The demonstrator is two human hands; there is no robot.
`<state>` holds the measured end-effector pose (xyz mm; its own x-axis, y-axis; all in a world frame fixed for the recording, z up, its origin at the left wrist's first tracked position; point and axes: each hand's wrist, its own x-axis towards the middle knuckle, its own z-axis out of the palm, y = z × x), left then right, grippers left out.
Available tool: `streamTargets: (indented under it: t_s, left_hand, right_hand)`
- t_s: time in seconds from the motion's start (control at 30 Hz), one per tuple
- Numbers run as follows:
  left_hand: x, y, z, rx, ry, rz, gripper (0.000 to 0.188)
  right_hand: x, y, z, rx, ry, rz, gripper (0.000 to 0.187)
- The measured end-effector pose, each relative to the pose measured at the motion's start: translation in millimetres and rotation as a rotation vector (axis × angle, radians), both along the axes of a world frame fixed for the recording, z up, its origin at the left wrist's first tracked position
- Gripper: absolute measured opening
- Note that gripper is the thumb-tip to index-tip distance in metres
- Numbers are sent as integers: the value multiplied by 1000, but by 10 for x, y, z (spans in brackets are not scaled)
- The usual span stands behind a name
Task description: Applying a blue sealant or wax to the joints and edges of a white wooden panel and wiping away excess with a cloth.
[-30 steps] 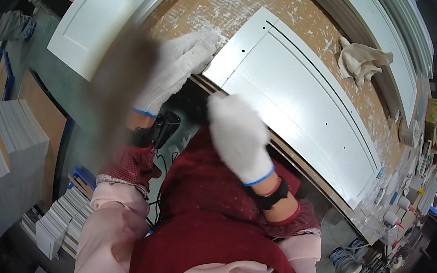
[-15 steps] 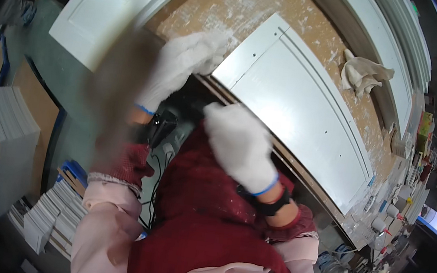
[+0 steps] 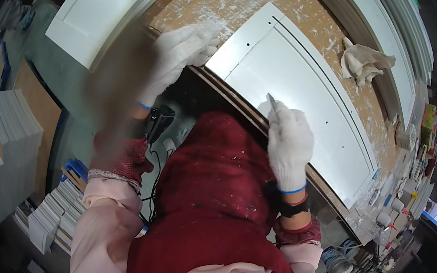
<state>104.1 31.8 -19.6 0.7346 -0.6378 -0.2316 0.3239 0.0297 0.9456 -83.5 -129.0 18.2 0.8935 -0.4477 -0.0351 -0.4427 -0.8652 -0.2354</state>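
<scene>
My right hand, in a white knit glove, is closed on a thin grey blade, whose tip points at the surface of a white panel. Several small dark holes and a grooved border mark this panel, which lies along the front edge of the worktable. Beyond the panel's left end, my left hand, gloved too, rests at the table edge with its fingers stretched out. Nothing shows in its fingers. A brown blur close to the camera covers part of the left wrist and forearm.
White-smeared brown board covers the worktable. Another white panel lies at the left, and a crumpled cloth lies beyond the work panel. Glue bottles crowd the right end. Stacked white boards stand at the left.
My right hand has moved from beside the table edge, up and right, over the panel; the blade now shows in it. The left hand has shifted slightly, staying by the panel's end.
</scene>
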Motion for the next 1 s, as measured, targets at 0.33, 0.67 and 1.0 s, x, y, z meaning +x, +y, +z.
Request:
streamTargets:
  t_s: [0.33, 0.67, 1.0]
  left_hand:
    - [-387, 26, 87, 225, -847, 171, 34]
    - [-1581, -945, -198, 187, -1429, -271, 25]
    - [-1707, -1124, -427, 165, -1183, -291, 19]
  right_hand:
    - [-321, -131, -58, 433, -114, 433, 19]
    - [814, -432, 401, 281, -35, 648, 24]
    - [1117, -264, 36, 190, 182, 835, 23]
